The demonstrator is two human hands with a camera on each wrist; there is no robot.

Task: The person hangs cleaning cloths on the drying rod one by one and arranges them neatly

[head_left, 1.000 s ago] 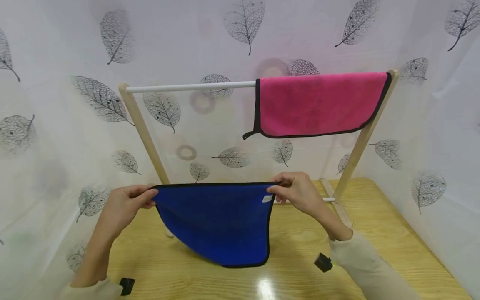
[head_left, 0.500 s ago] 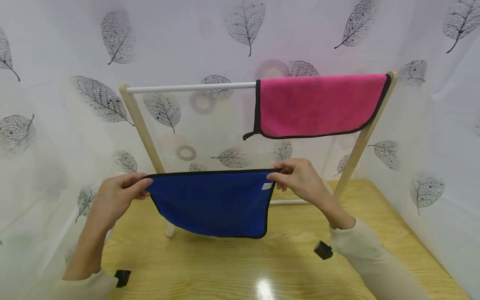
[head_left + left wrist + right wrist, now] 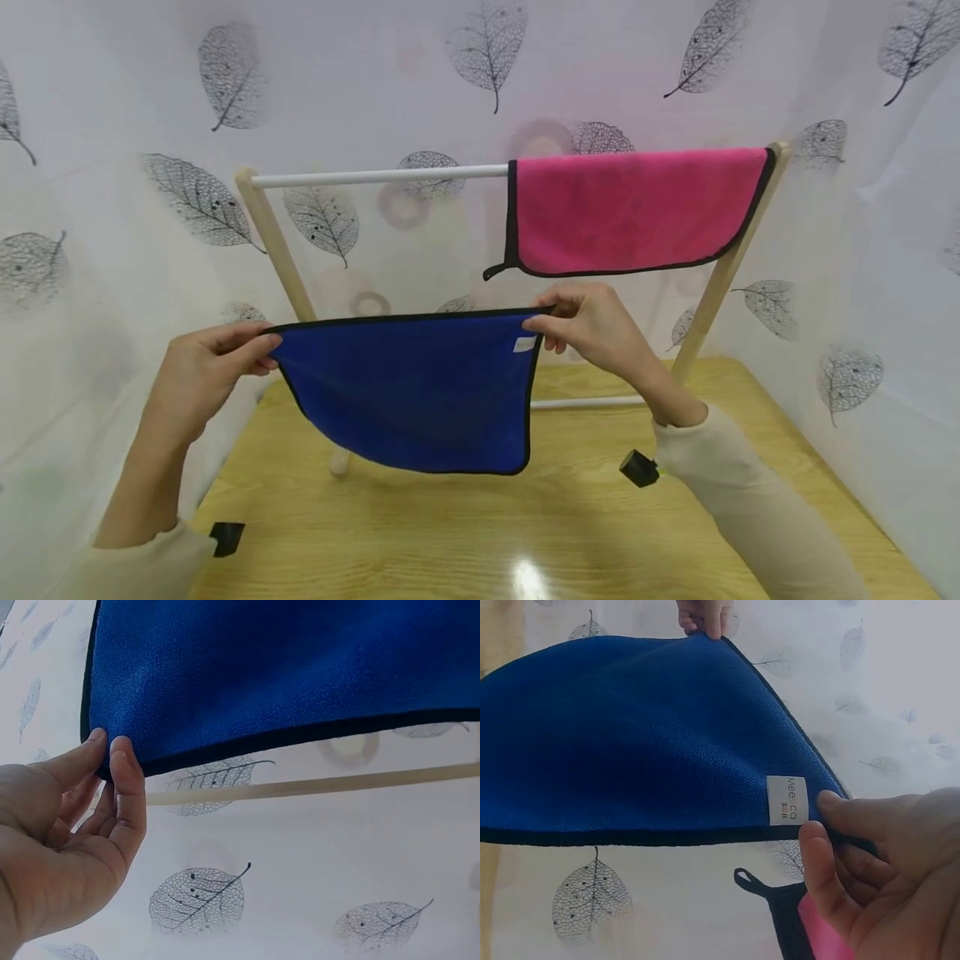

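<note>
A blue towel (image 3: 412,392) with black edging hangs stretched between both hands, in front of a drying rack. My left hand (image 3: 198,371) pinches its upper left corner between thumb and fingers; the left wrist view shows that corner (image 3: 112,754) close up. At the upper right corner, beside a small white label (image 3: 787,800), my right hand (image 3: 592,329) pinches the edge. The towel's top edge is level and taut, while its lower part sags loosely. Over the right half of the rack's white top rod (image 3: 382,176) hangs a pink towel (image 3: 641,212) with black edging and a loop.
The rack has wooden side posts (image 3: 277,246) and a white lower rod (image 3: 585,402), and stands on a wood-grain table (image 3: 450,533). A pale curtain (image 3: 112,100) printed with leaves surrounds the table at the back and sides.
Both hands have raised the blue towel toward the rack's top rod and drifted slightly left. The left hand has moved further left, so the top edge spans wider. The pink towel stays put.
</note>
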